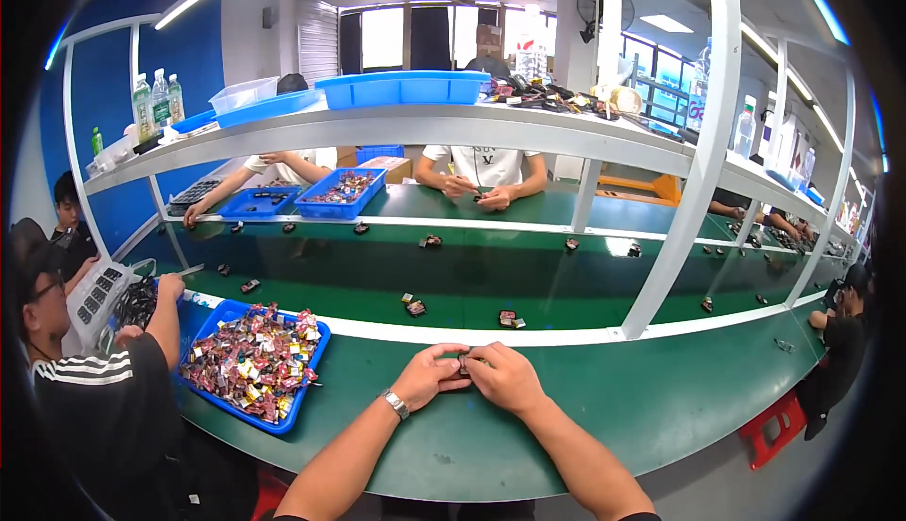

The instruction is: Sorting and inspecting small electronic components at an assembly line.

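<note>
While the blue tray [212, 326] of bright small pieces sits off left, the left hand [429, 377] and right hand [503, 377] pinch one small dark part [463, 362] between fingertips above the green bench [585, 398]; it looks light, rigid, best gripped by its edges.

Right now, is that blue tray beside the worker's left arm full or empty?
Full. The blue tray is heaped with small multicoloured parts that cover its floor and rise about level with its rim.
</note>
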Demonstrator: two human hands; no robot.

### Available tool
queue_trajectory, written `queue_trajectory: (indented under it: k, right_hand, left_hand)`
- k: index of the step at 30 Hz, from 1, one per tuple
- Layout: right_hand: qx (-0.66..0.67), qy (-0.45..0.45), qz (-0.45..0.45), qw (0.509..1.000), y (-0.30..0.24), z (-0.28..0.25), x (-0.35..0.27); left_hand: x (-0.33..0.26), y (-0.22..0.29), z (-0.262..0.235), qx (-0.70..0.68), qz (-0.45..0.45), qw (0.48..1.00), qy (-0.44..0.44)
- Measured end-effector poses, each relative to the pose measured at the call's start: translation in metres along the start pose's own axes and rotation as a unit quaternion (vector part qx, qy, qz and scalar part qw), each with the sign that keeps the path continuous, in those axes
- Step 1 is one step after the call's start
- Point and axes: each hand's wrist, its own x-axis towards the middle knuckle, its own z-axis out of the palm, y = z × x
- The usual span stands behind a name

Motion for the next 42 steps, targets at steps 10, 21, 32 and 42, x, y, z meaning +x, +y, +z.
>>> queue_trajectory:
  k: [10, 21, 32, 42]
  right_hand:
    - [0.047, -0.018, 0.068, 0.996, -0.002, -0.004, 0.002]
    - [0.091, -0.062, 0.051, 0.993, 0.006, -0.003, 0.0]
    - [0.133, -0.084, 0.179, 0.971, 0.002, -0.006, -0.003]
    - [0.194, -0.108, 0.187, 0.957, 0.0, -0.009, -0.002]
  left_hand:
    - [0.0, 0.0, 0.003, 0.045, 0.012, 0.999, 0.013]
    - [-0.003, 0.0, 0.008, 0.099, 0.026, 0.994, 0.026]
    - [-0.001, -0.001, 0.002, 0.094, 0.029, 0.995, -0.004]
    - [-0.006, 0.004, 0.004, 0.115, 0.009, 0.993, -0.011]
